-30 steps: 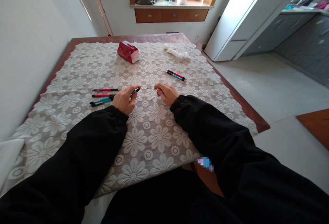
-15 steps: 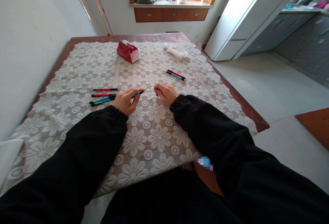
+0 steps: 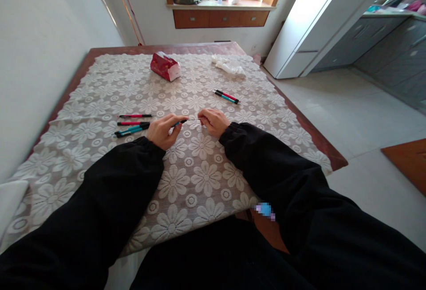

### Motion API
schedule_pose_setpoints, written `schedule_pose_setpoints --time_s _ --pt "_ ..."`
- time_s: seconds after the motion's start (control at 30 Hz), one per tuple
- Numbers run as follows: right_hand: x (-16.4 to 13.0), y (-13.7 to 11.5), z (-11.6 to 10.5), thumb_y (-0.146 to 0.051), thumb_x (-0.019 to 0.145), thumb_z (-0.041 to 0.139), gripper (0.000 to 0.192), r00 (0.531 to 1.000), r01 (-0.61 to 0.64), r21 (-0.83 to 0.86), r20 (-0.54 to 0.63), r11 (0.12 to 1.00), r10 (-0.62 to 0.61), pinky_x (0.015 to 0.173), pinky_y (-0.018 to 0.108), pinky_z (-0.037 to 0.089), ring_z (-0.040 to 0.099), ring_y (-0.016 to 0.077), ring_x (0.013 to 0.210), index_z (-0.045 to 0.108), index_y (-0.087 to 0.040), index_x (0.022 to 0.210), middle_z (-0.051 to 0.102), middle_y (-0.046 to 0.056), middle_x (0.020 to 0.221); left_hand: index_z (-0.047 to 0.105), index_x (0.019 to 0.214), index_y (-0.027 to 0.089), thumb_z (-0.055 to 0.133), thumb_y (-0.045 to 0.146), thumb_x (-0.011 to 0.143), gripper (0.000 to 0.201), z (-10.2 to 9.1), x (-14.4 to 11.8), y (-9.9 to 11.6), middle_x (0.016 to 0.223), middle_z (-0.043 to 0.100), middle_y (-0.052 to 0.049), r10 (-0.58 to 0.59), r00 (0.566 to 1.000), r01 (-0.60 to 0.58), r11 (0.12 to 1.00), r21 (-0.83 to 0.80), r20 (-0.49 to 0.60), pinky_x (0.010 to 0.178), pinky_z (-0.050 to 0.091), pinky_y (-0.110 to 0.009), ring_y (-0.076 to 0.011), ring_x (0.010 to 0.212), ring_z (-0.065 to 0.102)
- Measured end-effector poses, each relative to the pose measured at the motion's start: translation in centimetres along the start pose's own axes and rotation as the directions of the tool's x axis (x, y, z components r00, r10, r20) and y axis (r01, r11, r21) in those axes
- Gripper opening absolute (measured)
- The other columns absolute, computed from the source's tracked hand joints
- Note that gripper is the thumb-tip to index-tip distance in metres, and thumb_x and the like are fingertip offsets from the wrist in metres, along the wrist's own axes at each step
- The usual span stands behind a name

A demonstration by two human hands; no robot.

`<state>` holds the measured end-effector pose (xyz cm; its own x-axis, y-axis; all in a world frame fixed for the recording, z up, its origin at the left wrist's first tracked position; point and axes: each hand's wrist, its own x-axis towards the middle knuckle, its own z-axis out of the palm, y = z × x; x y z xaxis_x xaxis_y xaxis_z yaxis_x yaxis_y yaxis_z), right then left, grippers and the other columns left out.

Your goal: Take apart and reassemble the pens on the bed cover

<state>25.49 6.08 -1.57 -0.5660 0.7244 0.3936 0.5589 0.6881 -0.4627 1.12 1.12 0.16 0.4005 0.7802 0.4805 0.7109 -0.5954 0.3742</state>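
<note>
My left hand (image 3: 163,131) is closed around a blue pen barrel with a black tip (image 3: 180,123), which points to the right. Facing it, the fingers of my right hand (image 3: 215,123) pinch the end of a thin rod like a pen refill (image 3: 193,119). This rod spans the small gap between the hands and lines up with the pen's tip; whether it sits inside the barrel I cannot tell. Beside my left hand lie a red and black pen (image 3: 136,115), another red pen (image 3: 128,123) and teal pens (image 3: 130,131), partly covered by the hand.
A red and a teal pen (image 3: 226,96) lie together beyond my right hand. Farther back are a red tissue pack (image 3: 164,67) and a crumpled clear plastic bag (image 3: 229,66). A floral lace cloth (image 3: 206,177) covers the wooden table (image 3: 337,159).
My hands have come very slightly closer together, so less of the thin rod shows between them. The pens on the table lie as before.
</note>
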Motion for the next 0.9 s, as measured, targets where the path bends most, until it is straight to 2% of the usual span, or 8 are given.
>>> schedule_pose_setpoints --time_s 0.33,0.57,0.9 --pt "-0.02 0.30 0.28 -0.022 0.093 0.042 0.020 1.000 0.014 -0.018 -0.014 1.000 -0.015 0.082 0.033 0.041 0.059 0.0196 0.080 0.061 -0.020 0.099 0.068 0.005 0.086 0.070 0.122 0.025 0.048 0.028 0.098 0.033 -0.05 0.06 0.03 0.099 0.072 -0.004 0.020 1.000 -0.020 1.000 0.000 0.009 0.071 0.048 -0.027 -0.0158 0.077 0.064" --pt "0.03 0.26 0.18 -0.022 0.093 0.041 0.020 0.998 0.070 -0.015 -0.004 0.997 -0.070 0.083 0.032 0.042 0.059 0.0199 0.082 0.061 -0.020 0.099 0.068 0.005 0.086 0.069 0.123 0.027 0.049 0.031 0.097 0.033 0.13 0.05 -0.18 0.103 0.073 -0.005 0.022 0.999 -0.022 1.000 0.005 0.033 0.077 0.052 -0.029 -0.0176 0.085 0.067" --pt "-0.07 0.22 0.27 -0.022 0.095 0.040 0.021 0.995 0.095 -0.023 -0.029 0.995 -0.096 0.082 0.032 0.042 0.058 0.0195 0.081 0.061 -0.020 0.099 0.067 0.005 0.086 0.070 0.123 0.028 0.049 0.032 0.098 0.033 0.19 -0.03 -0.10 0.098 0.072 -0.005 0.036 0.999 -0.037 0.998 0.044 0.022 0.074 0.051 -0.028 -0.0174 0.082 0.067"
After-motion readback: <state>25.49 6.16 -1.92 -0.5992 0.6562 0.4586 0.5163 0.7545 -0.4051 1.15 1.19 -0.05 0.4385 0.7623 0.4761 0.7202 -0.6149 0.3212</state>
